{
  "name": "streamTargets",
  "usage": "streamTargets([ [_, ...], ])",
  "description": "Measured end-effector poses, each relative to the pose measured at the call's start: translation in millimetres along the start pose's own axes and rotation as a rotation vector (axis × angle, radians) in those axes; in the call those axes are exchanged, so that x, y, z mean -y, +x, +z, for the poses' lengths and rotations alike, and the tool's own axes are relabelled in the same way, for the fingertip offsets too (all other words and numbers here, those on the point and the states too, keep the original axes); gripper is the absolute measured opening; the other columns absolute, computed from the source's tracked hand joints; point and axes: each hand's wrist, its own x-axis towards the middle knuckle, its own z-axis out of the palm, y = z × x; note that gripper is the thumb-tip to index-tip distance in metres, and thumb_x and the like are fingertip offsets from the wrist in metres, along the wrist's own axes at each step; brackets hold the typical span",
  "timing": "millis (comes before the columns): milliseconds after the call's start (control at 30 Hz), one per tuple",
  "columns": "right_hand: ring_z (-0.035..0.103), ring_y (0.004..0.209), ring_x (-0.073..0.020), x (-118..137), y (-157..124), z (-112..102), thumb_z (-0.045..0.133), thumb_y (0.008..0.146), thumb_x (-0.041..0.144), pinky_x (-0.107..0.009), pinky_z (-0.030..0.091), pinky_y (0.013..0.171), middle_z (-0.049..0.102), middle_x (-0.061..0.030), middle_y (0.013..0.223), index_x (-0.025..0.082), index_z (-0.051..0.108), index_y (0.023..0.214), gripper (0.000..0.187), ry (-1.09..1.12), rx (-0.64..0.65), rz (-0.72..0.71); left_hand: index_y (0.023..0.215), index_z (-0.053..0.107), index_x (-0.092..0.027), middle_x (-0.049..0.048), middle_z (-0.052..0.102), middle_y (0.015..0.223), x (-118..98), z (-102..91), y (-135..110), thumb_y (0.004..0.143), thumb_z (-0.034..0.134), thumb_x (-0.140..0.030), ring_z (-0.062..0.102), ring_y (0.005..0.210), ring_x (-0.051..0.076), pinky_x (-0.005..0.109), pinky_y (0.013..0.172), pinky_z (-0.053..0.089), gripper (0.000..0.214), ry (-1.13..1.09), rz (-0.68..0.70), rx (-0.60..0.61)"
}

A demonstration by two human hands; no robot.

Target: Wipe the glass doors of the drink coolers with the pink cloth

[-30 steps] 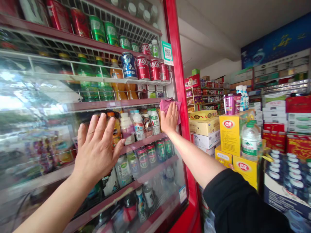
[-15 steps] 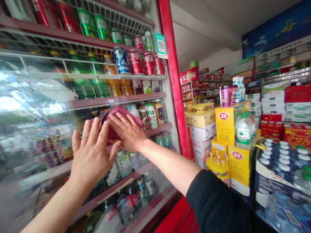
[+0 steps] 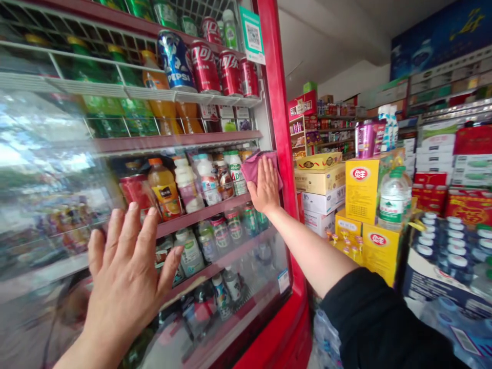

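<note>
A pink cloth (image 3: 251,166) is pressed to the fridge's glass door (image 3: 246,253), close to the red frame on its right side. My right hand (image 3: 265,187) holds it there under the palm, fingers stretched out and pointing up. My left hand (image 3: 125,266) is lower and further left, open with its fingers spread, in front of the glass. Whether its palm touches the glass I cannot tell. Behind the door stand an orange juice bottle (image 3: 164,189), several small bottles and, higher up, a blue Pepsi can (image 3: 176,60) beside red cola cans (image 3: 205,66).
The red fridge frame (image 3: 282,128) rises just right of the cloth, with a QR code sticker (image 3: 252,35) at the door's upper corner. Further right are stacked yellow boxes (image 3: 365,189), a large water bottle (image 3: 392,200) and packs of bottled water (image 3: 442,328).
My right hand has slid the pink cloth rightward across the glass to the frame's edge. My left hand sits slightly lower and further left in view. The camera view has shifted too.
</note>
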Motion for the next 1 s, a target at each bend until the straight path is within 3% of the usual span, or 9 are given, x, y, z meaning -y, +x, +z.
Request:
streamTargets([
  [67,0.013,0.175,-0.0328,-3,-13,8,0.03,0.111,0.05,-0.059,0.019,0.141,0.019,-0.0216,0.185,0.003,0.019,0.175,0.08,0.007,-0.069,0.159,0.178,0.005,-0.04,-0.0047,0.0,0.189,6,-1.7,-21,0.104,0.048,-0.056,0.013,0.173,0.044,0.074,0.14,0.011,0.087,-0.002,-0.064,0.01],
  [167,0.018,0.173,-0.0376,14,-27,20,0.029,0.111,0.05,-0.064,0.023,0.138,0.022,-0.0262,0.183,0.0,0.022,0.173,0.08,0.025,-0.162,0.337,0.177,0.004,-0.045,-0.0085,-0.001,0.188,16,-4.0,-49,0.102,0.048,-0.057,0.013,0.172,0.046,0.078,0.139,0.012,0.087,-0.023,-0.197,-0.002],
  [267,0.016,0.173,-0.0393,52,-33,25,0.03,0.111,0.049,-0.069,0.026,0.136,0.021,-0.0269,0.183,0.003,0.017,0.175,0.08,0.039,-0.17,0.326,0.176,0.002,-0.046,-0.0087,-0.001,0.188,26,-8.6,-69,0.102,0.048,-0.057,0.013,0.172,0.049,0.081,0.137,0.014,0.088,-0.037,-0.283,-0.001],
  [467,0.009,0.175,-0.0387,159,-41,19,0.037,0.11,0.05,-0.071,0.02,0.138,0.016,-0.0222,0.186,0.008,0.01,0.178,0.085,0.086,-0.048,0.061,0.177,0.007,-0.042,-0.0027,0.005,0.189,38,-35.7,-98,0.103,0.048,-0.055,0.015,0.172,0.047,0.078,0.138,0.017,0.086,-0.046,-0.367,-0.044],
  [733,0.005,0.176,-0.0347,300,-61,14,0.054,0.107,0.051,-0.065,0.01,0.142,0.013,-0.0121,0.188,0.017,0.022,0.177,0.085,0.162,0.233,-0.372,0.178,0.014,-0.031,0.0155,0.02,0.186,51,-67.5,-163,0.106,0.051,-0.05,0.021,0.172,0.044,0.076,0.133,0.027,0.083,0.014,-0.455,-0.017],
  [867,0.012,0.176,-0.0305,345,-86,24,0.056,0.108,0.051,-0.062,0.01,0.143,0.02,-0.0107,0.186,0.018,0.025,0.176,0.082,0.24,0.276,-0.642,0.177,0.016,-0.03,0.0185,0.025,0.185,58,-74.8,-189,0.106,0.053,-0.049,0.023,0.171,0.043,0.075,0.132,0.03,0.082,0.047,-0.488,-0.013],
  [1000,0.018,0.175,-0.0253,357,-97,31,0.058,0.107,0.047,-0.057,0.013,0.144,0.025,-0.0078,0.184,0.02,0.026,0.176,0.08,0.268,0.339,-0.978,0.176,0.021,-0.027,0.0204,0.028,0.183,63,-85.0,-200,0.106,0.052,-0.048,0.025,0.171,0.042,0.073,0.133,0.031,0.079,0.056,-0.531,-0.023],
])
